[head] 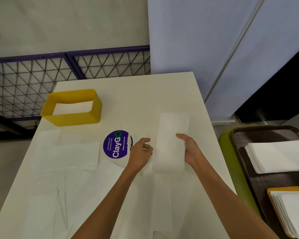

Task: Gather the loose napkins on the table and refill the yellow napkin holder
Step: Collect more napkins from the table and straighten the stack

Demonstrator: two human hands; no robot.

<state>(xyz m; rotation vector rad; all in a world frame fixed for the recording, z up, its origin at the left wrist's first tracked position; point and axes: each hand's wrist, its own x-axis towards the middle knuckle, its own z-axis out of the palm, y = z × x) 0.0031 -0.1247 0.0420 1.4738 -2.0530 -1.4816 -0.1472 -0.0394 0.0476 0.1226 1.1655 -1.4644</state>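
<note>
The right hand (pixel 191 149) is holding a folded white stack (pixel 171 135) of napkins over the right-middle of the bench (pixel 136 97), its grip closing on the stack's right edge with the thumb lying on top. The left hand (pixel 139 152) is sitting just beside the stack's left edge, fingers curled. I cannot tell whether its grip is pinching the paper or only touching it.

The yellow holder (pixel 72 119) is standing at the far left of the bench, well apart from both hands, with white paper showing inside it. Loose napkins (pixel 67 161) are lying spread over the near left. A round purple sticker (pixel 116 144) is showing between them and the left hand. To the right, off the bench, a brown tray (pixel 266 133) is carrying a white pile (pixel 280 154).
</note>
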